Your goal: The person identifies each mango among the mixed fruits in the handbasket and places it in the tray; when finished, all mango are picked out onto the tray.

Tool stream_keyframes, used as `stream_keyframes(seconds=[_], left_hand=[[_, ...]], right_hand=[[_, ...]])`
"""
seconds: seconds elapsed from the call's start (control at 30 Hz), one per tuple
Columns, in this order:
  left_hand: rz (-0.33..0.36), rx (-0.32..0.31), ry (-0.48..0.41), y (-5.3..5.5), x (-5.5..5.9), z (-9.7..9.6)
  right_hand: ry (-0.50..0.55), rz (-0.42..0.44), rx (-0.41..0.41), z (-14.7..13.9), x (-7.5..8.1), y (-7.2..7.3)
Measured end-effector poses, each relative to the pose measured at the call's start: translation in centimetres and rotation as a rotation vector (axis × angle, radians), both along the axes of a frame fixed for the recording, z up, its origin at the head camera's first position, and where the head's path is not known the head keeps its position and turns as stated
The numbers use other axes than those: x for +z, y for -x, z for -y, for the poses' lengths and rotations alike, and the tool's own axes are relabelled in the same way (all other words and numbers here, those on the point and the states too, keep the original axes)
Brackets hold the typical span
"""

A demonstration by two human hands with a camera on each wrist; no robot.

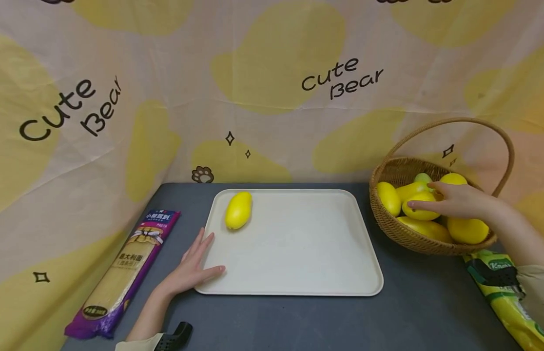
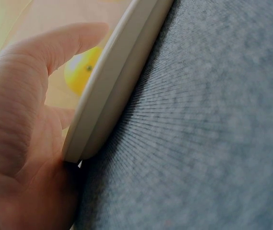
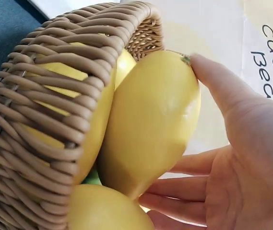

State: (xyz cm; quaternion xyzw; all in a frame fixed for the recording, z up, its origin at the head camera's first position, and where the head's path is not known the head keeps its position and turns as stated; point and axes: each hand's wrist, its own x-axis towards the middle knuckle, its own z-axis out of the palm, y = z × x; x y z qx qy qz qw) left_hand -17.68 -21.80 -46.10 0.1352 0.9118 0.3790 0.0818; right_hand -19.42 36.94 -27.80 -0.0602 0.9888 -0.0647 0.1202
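Observation:
At the right, a wicker basket (image 1: pixel 401 237) holds several yellow mangoes. My right hand (image 1: pixel 465 201) reaches into it and grips one mango (image 3: pixel 148 122). In the right wrist view the thumb is at its stem end and the fingers are at the opposite end. The mango still lies among the others in the basket. My left hand (image 1: pixel 190 268) touches the left edge of a white tray (image 1: pixel 298 243), fingers spread and thumb over the rim. One yellow mango (image 1: pixel 239 210) lies on the tray near its far left corner.
A purple-edged pasta pack (image 1: pixel 125 268) lies left of the tray on the dark grey table (image 1: pixel 281 321). A green and yellow Knorr packet (image 1: pixel 502 297) lies in front of the basket, partly under my right sleeve. The basket's handle (image 1: pixel 511 151) arches above it. A patterned cloth hangs behind.

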Motion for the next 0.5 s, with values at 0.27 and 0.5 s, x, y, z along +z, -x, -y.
stream_keyframes(seconds=[0.27,0.5], left_hand=[[0.003,-0.007,0.0,-0.01,0.16,-0.03],[0.003,-0.005,0.002,-0.01,0.11,-0.02]], right_hand=[[0.044,-0.081,0.084,0.51,-0.76,0.59],[0.074,-0.129,0.11,0.75,-1.15,0.79]])
